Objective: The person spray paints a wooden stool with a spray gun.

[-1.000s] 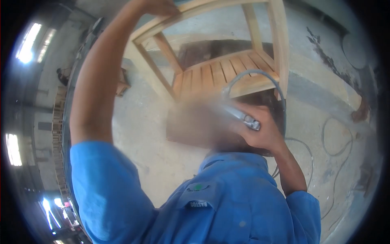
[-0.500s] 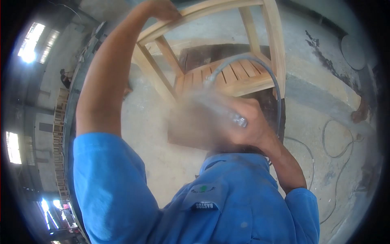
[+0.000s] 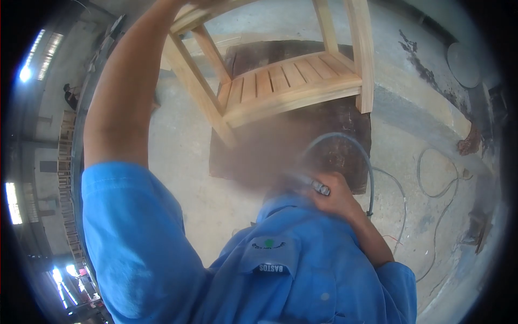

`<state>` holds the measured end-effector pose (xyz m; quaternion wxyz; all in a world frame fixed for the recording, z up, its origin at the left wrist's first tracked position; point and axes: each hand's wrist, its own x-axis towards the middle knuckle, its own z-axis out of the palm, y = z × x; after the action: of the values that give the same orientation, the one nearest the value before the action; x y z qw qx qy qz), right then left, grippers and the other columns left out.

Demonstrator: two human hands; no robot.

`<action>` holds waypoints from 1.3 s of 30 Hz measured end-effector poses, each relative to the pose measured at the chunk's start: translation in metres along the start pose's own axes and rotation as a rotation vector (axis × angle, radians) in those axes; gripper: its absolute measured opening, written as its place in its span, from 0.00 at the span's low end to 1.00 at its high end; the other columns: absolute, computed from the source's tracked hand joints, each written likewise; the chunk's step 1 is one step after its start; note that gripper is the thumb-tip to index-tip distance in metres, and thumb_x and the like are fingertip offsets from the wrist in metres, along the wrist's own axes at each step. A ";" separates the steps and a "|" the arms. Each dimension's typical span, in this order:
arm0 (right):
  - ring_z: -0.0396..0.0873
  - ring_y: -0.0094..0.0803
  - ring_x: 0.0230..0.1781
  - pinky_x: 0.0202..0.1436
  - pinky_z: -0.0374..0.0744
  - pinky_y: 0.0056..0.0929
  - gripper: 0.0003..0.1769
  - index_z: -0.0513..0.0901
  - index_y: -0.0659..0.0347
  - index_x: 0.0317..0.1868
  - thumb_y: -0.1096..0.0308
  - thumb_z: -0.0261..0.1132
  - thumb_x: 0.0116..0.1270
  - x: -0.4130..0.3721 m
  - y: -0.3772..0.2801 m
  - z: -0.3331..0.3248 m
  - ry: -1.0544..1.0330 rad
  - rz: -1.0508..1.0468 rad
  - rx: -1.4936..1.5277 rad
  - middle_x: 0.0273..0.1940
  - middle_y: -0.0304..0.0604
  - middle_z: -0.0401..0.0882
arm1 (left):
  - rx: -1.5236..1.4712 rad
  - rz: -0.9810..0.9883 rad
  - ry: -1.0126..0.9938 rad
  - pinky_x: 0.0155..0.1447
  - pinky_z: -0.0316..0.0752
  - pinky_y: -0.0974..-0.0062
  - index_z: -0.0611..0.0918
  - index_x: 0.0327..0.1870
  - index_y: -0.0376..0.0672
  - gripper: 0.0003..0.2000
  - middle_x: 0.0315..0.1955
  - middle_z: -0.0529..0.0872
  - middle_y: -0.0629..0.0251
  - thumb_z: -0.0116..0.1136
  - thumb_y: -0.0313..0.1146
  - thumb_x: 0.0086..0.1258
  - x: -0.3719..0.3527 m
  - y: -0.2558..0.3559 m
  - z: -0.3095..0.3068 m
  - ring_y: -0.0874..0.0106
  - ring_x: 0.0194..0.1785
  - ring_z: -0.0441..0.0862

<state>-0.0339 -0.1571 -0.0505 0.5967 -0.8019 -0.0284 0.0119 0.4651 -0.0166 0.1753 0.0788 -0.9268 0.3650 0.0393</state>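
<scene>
Right hand (image 3: 341,197): grip is wrapped around a metal-ended hand tool (image 3: 321,188), low, just beyond the blue shirt (image 3: 324,259). Left hand (image 3: 200,2) is at the top of the chair, mostly cut off by the frame edge; can't tell if that grip is clenched. Wooden chair (image 3: 297,75) is ahead, slatted seat up, over the brown surface (image 3: 342,121); looks skewed, but the wide view hides true tilt. Tool and chair are apart.

Doing it well, my read: straight wrist, even standoff from the wood, left fingers out of the tool's line. Hose (image 3: 371,183) loops by the right wrist; best routed outside the chair legs so it can't snag. A blur covers the tool's front, so its aim is unreadable.

Surface: dark brown panel, edges showing past the chair. Raised or flat, can't tell. Pale floor (image 3: 183,205) around it; loose line (image 3: 403,216) at right is a likely trip risk. Room: row of wooden pieces (image 3: 66,162) along the left, bright windows, a person (image 3: 70,96) far off, round grey thing (image 3: 464,65) upper right.
</scene>
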 end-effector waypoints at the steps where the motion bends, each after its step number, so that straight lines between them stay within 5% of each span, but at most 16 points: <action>1: 0.88 0.48 0.46 0.50 0.83 0.35 0.28 0.84 0.65 0.58 0.60 0.76 0.60 -0.005 0.005 0.004 0.004 0.016 0.023 0.48 0.58 0.86 | 0.024 -0.020 0.047 0.66 0.73 0.62 0.83 0.61 0.45 0.24 0.60 0.84 0.55 0.52 0.51 0.75 0.002 -0.004 0.007 0.57 0.64 0.79; 9: 0.88 0.45 0.48 0.51 0.82 0.32 0.29 0.82 0.65 0.60 0.64 0.77 0.59 -0.005 0.012 0.029 0.156 -0.163 0.153 0.50 0.57 0.86 | -0.009 0.109 0.265 0.60 0.75 0.57 0.84 0.56 0.41 0.24 0.50 0.85 0.44 0.50 0.52 0.75 0.017 -0.035 0.037 0.47 0.57 0.81; 13: 0.89 0.37 0.43 0.48 0.83 0.31 0.27 0.82 0.67 0.60 0.68 0.74 0.60 -0.019 0.015 0.013 0.455 -0.087 0.154 0.45 0.54 0.88 | -0.066 0.216 0.349 0.57 0.76 0.55 0.84 0.54 0.38 0.25 0.45 0.86 0.39 0.49 0.53 0.76 0.045 -0.055 0.041 0.41 0.53 0.82; 16: 0.88 0.27 0.36 0.41 0.83 0.28 0.25 0.82 0.69 0.58 0.70 0.72 0.61 -0.052 0.042 -0.001 0.750 0.003 0.219 0.36 0.48 0.89 | -0.098 0.082 0.285 0.58 0.75 0.55 0.82 0.58 0.38 0.26 0.46 0.85 0.37 0.50 0.53 0.75 0.027 -0.040 0.032 0.40 0.54 0.82; 23: 0.84 0.26 0.35 0.39 0.82 0.24 0.24 0.80 0.74 0.58 0.65 0.70 0.68 -0.074 0.037 -0.020 1.203 0.002 0.291 0.36 0.43 0.86 | -0.129 0.111 0.323 0.59 0.75 0.55 0.81 0.60 0.39 0.26 0.47 0.84 0.36 0.48 0.52 0.76 0.051 -0.080 0.043 0.39 0.57 0.79; 26: 0.84 0.25 0.34 0.40 0.82 0.24 0.24 0.80 0.73 0.59 0.66 0.71 0.67 -0.068 0.033 -0.001 1.124 0.024 0.294 0.36 0.43 0.86 | -0.103 0.137 0.340 0.59 0.75 0.55 0.81 0.60 0.39 0.26 0.47 0.84 0.36 0.48 0.53 0.76 0.051 -0.083 0.044 0.39 0.57 0.79; 30: 0.87 0.30 0.36 0.42 0.83 0.28 0.25 0.81 0.70 0.58 0.69 0.73 0.62 -0.050 0.013 0.028 0.758 0.118 0.198 0.37 0.48 0.88 | -0.045 0.107 0.364 0.59 0.75 0.54 0.81 0.60 0.40 0.26 0.47 0.84 0.37 0.49 0.53 0.75 0.041 -0.082 0.046 0.40 0.57 0.79; 33: 0.89 0.36 0.38 0.44 0.84 0.32 0.28 0.81 0.69 0.60 0.68 0.75 0.60 -0.023 0.008 0.055 0.580 -0.167 0.101 0.40 0.52 0.88 | -0.011 0.064 0.419 0.57 0.75 0.54 0.81 0.59 0.41 0.25 0.46 0.85 0.38 0.50 0.53 0.75 0.033 -0.079 0.051 0.40 0.55 0.80; 36: 0.89 0.41 0.40 0.45 0.84 0.33 0.30 0.80 0.70 0.60 0.67 0.75 0.59 0.005 -0.014 0.063 0.365 -0.170 0.109 0.43 0.54 0.88 | -0.053 0.046 0.428 0.55 0.76 0.54 0.82 0.59 0.42 0.24 0.45 0.86 0.40 0.51 0.52 0.75 0.015 -0.070 0.051 0.41 0.54 0.81; 39: 0.89 0.38 0.40 0.46 0.84 0.32 0.29 0.80 0.69 0.61 0.68 0.75 0.59 0.027 -0.031 0.053 0.371 -0.123 0.019 0.42 0.54 0.88 | -0.109 0.088 0.485 0.53 0.77 0.55 0.81 0.60 0.43 0.24 0.43 0.87 0.42 0.51 0.52 0.75 0.003 -0.070 0.058 0.43 0.51 0.83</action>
<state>-0.0111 -0.0959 -0.0358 0.5988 -0.7814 0.0334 -0.1724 0.5145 0.0422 0.1266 -0.0630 -0.8952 0.4107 -0.1611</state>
